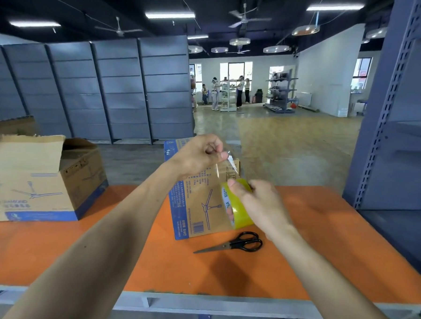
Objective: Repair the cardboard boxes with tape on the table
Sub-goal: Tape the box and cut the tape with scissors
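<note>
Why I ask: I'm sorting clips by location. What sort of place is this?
Probably a retail store or stockroom: rows of grey shelving units, a stocked rack at the back, and cardboard boxes on an orange table.

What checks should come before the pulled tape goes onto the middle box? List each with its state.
1. Left hand pinches the tape end: ok.
2. Right hand grips the tape roll: ok.
3. Strip free of twists: cannot tell, it is clear.
4. Scissors lie on the table beside the box: ok.
5. Tear on the box found: cannot tell.
</note>
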